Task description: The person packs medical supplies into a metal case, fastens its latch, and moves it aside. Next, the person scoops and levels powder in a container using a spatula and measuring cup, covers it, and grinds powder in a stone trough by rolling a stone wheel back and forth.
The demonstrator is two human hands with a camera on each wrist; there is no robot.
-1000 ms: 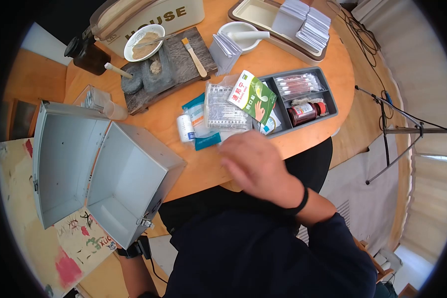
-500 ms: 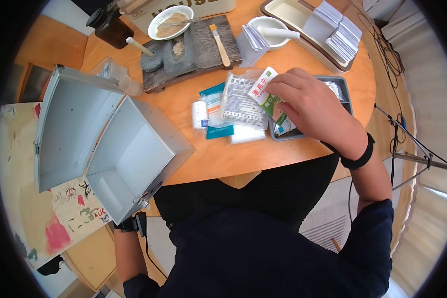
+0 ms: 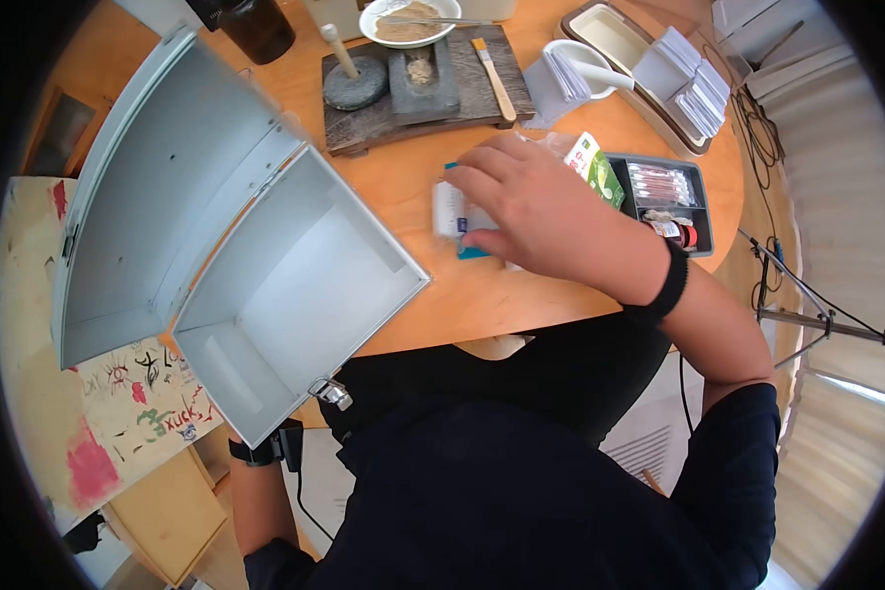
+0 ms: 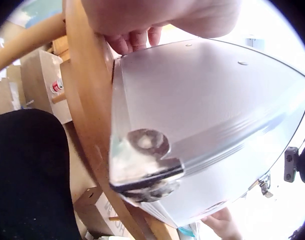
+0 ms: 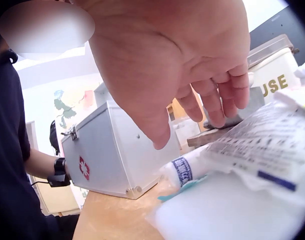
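A pale metal first-aid box stands at the left of the table with its lid swung open; a red emblem marks its side. My left hand is behind it, hidden in the head view, its fingers bent at the box's bottom edge. Over the medical supplies hovers my right hand, fingers loosely bent and holding nothing. Just under it lie a white bandage roll, a teal packet and a printed clear packet. A green-and-white plaster packet lies beside the hand.
A grey tray holds cotton swabs and a red-capped bottle. Behind are a dark board with grinding stones, a brush, a white bowl, a mortar and a cream box.
My right hand rose from the table's front side to the plaster packet, then moved left over the bandage roll and packets. The head view has shifted, and the metal box looks larger.
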